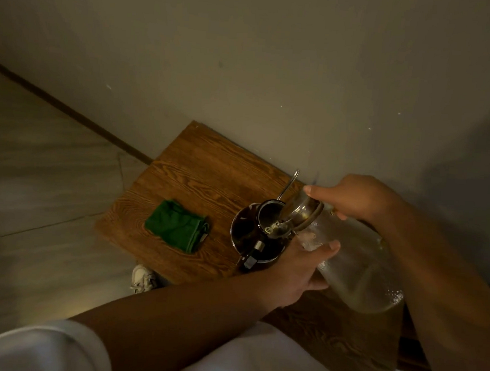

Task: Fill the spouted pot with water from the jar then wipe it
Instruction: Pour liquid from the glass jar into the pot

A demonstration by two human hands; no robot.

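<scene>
A dark spouted pot (249,237) stands on the wooden table (199,165), its thin spout rising toward the wall. A clear glass jar (356,261) with a hinged wire-clasp lid is tipped leftward, its mouth over the pot's opening. My left hand (299,269) grips the jar from below near its neck. My right hand (352,197) holds the jar's upper side by the neck, one finger stretched toward the lid. A folded green cloth (178,227) lies on the table left of the pot.
The table sits against a plain wall (273,72). Pale floor (38,172) lies to the left, with a white shoe (143,278) by the table's near edge. White clothing (256,358) fills the bottom of the view.
</scene>
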